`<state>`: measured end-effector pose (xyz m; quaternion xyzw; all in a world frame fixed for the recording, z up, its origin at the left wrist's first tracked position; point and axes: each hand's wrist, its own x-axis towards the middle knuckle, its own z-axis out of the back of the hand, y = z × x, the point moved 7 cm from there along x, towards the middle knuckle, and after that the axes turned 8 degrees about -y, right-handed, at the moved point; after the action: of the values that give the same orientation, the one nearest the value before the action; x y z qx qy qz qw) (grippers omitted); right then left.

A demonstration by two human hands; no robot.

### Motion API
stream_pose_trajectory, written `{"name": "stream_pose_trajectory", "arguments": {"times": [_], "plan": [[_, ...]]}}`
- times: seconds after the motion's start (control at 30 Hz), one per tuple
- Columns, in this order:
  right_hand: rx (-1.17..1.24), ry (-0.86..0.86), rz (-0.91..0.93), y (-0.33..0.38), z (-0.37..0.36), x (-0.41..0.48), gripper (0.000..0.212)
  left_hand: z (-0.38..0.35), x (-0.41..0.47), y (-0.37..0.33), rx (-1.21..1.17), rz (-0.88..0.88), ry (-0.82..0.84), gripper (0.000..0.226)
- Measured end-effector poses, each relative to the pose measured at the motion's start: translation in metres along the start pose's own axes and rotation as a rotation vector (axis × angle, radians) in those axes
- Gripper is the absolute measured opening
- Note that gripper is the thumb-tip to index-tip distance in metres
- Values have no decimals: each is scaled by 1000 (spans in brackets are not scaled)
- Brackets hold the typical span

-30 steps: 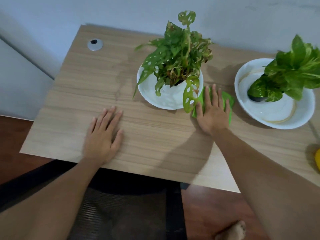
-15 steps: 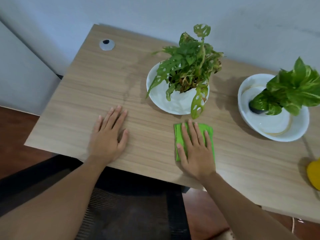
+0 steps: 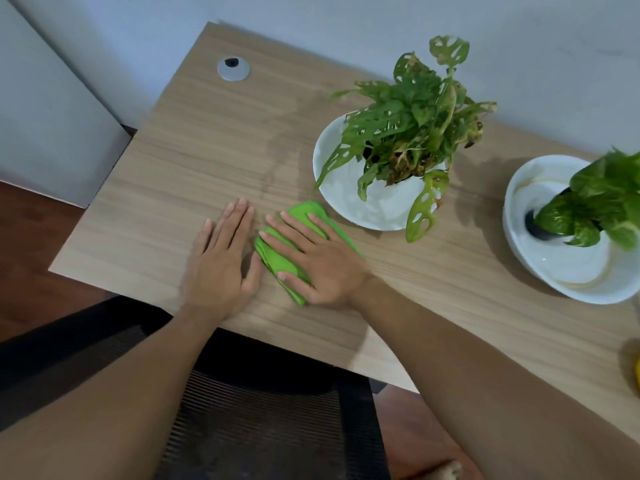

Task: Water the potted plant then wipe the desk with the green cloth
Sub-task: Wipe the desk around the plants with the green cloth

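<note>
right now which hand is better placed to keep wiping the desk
Right. The right hand is pressed flat on the green cloth, while the left hand lies bare on the desk beside it.

Desk [image 3: 166,188] matt wood-grain; green cloth [image 3: 277,261] soft fabric; plant dish [image 3: 381,209] glossy white.

Bench [image 3: 173,174] set against a wall. Cable grommet [image 3: 233,68] let into the far left corner. Potted plant [image 3: 412,123] stood in a dish [image 3: 377,209] at centre rear; second plant [image 3: 602,206] in its own dish [image 3: 568,271] to the right, well apart. Cloth [image 3: 277,252] laid on the bench just before the first dish, right hand [image 3: 318,261] flat upon it. Left hand [image 3: 218,268] flat on the bench just left of the cloth. Chair [image 3: 263,410] placed below the near edge.
</note>
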<state>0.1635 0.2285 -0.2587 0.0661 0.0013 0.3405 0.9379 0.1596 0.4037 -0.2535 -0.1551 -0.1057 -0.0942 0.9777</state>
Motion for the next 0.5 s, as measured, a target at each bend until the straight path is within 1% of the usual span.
{"name": "stream_pose_trajectory", "arguments": {"times": [0.13,0.27,0.33,0.4,0.47,0.5], "plan": [[13,-36,-36,4,0,11,73,-1,0,0,-2,-4,1,80],[38,-22,-94,-6,5,-16,73,1,0,-1,-14,1,-1,77],[54,-23,-158,-14,6,-36,73,3,-1,1,-12,53,-9,76],[66,-35,-232,-18,7,-53,73,5,-2,7,16,157,-28,77],[51,-42,-291,-16,6,-53,73,7,-3,13,58,252,-55,79],[43,-44,-316,-14,5,-48,73,7,-3,14,68,269,-60,79]]}}
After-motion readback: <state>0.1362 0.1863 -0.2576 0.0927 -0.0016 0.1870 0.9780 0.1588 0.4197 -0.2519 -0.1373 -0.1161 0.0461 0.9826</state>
